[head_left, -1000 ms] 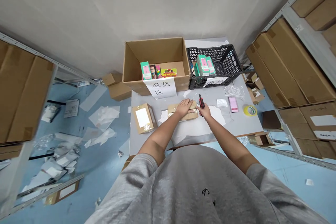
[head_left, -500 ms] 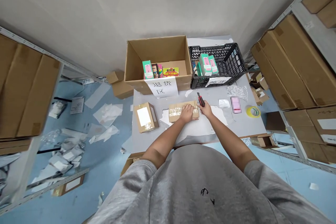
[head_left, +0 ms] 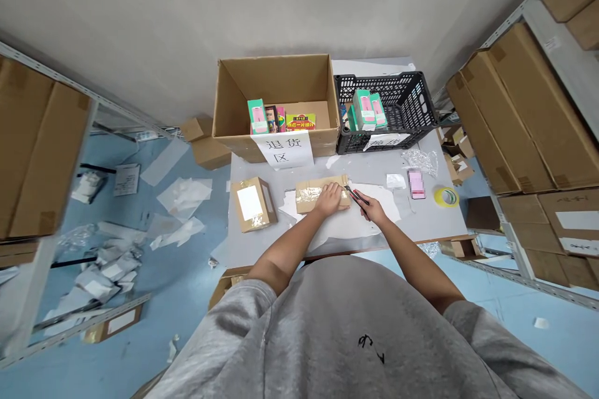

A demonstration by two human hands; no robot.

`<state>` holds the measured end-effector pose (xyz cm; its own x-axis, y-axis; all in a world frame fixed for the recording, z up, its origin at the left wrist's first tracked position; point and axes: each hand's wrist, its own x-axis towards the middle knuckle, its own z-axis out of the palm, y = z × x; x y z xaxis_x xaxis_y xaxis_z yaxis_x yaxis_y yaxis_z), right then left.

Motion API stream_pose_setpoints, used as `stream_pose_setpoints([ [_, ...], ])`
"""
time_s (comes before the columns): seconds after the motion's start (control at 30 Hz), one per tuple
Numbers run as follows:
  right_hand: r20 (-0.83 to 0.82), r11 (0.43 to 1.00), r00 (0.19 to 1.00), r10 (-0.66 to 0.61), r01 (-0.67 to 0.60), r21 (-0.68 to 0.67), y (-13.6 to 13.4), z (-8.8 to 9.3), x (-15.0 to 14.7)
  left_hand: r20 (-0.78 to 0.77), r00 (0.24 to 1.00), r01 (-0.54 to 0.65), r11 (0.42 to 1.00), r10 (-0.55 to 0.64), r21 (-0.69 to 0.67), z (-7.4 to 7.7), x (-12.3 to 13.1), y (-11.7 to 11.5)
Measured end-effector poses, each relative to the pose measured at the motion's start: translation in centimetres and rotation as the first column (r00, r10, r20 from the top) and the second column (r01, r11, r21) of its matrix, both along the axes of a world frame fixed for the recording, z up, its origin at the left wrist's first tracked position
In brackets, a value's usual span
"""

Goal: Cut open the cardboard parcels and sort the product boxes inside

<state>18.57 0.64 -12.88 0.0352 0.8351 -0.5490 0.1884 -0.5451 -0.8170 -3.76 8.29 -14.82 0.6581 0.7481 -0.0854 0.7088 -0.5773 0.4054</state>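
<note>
A small taped cardboard box [head_left: 309,195] lies on white paper at the front of the table. My left hand [head_left: 329,198] rests over its right part and holds it there, fingers closed against the top. Gripped in my right hand [head_left: 372,209] is a red and black utility knife [head_left: 358,196]. The tip of the knife meets the box's right end, just beside my left fingers; whether it has cut into the tape is too small to tell. Left of these stands another cardboard box [head_left: 266,218] with a white label.
Behind are a large open carton [head_left: 234,144] holding several packages and a black plastic crate [head_left: 423,131] with green-and-pink boxes. At the right lie a phone [head_left: 416,184], bubble wrap [head_left: 421,162] and a yellow tape roll [head_left: 446,197]. Loaded shelves flank both sides.
My right hand has turned the utility knife from pointing up and away to leaning left, its tip now at the box's right end. My left hand stays on the box.
</note>
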Motion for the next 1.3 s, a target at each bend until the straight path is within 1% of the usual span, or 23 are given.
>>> stream_pose_setpoints([
  [0.17, -0.074, 0.999, 0.997, 0.003, -0.006, -0.037, -1.1, -0.1, -0.4, 0.031, 0.999, 0.032, 0.998, -0.033, 0.057, -1.0, 0.0, 0.2],
  [0.27, -0.070, 0.999, 0.997, 0.017, -0.021, -0.045, -0.8, 0.1, -0.6, 0.038, 0.998, 0.045, 0.996, -0.049, 0.081, -1.5, 0.0, 0.2],
  [0.33, -0.039, 0.999, 0.999, 0.005, -0.007, -0.043, -0.3, 0.1, -0.9, 0.042, 0.998, 0.045, 0.994, -0.049, 0.095, -1.6, -0.1, 0.2],
  [0.4, -0.019, 0.999, 1.000, -0.014, 0.013, -0.041, -0.1, 0.0, -1.2, 0.047, 0.998, 0.035, 0.995, -0.040, 0.098, -1.6, -0.1, 0.3],
  [0.47, -0.033, 0.998, 0.999, -0.024, 0.022, -0.051, -0.4, -0.1, -1.3, 0.055, 0.998, 0.027, 0.996, -0.032, 0.090, -1.6, -0.1, 0.4],
  [0.6, -0.056, 0.998, 0.998, -0.015, 0.012, -0.063, -1.0, -0.2, -1.0, 0.047, 0.998, 0.041, 0.996, -0.044, 0.075, -1.3, -0.2, 0.2],
  [0.77, -0.032, 0.999, 0.999, -0.022, 0.020, -0.048, -0.2, -0.2, -0.9, 0.059, 0.997, 0.044, 0.996, -0.048, 0.071, -1.1, -0.1, 0.2],
  [0.93, -0.080, 0.996, 0.997, -0.005, -0.002, -0.090, -0.8, 0.0, -0.4, 0.068, 0.995, 0.072, 0.995, -0.077, 0.068, -1.2, -0.2, 0.3],
  [1.03, -0.077, 0.997, 0.997, -0.002, -0.004, -0.082, -0.7, -0.1, -0.5, 0.054, 0.995, 0.081, 0.994, -0.085, 0.072, -1.3, -0.2, 0.2],
  [1.1, -0.056, 0.998, 0.998, -0.018, 0.015, -0.055, -0.3, -0.2, -1.0, 0.046, 0.996, 0.073, 0.995, -0.076, 0.072, -1.4, -0.1, 0.3],
  [1.17, 0.002, 0.999, 1.000, -0.030, 0.030, -0.020, -0.1, -0.5, -1.4, 0.058, 0.998, 0.036, 0.997, -0.040, 0.066, -1.5, -0.1, 0.4],
  [1.23, 0.123, 0.999, 0.992, -0.036, 0.031, 0.037, -0.6, -0.8, -1.3, 0.087, 0.996, -0.016, 0.998, 0.011, 0.062, -1.5, -0.1, 0.7],
  [1.3, 0.299, 0.994, 0.953, -0.059, 0.030, 0.101, -1.6, -1.3, -0.6, 0.110, 0.992, -0.075, 0.995, 0.067, 0.070, -1.4, -0.5, 1.0],
])
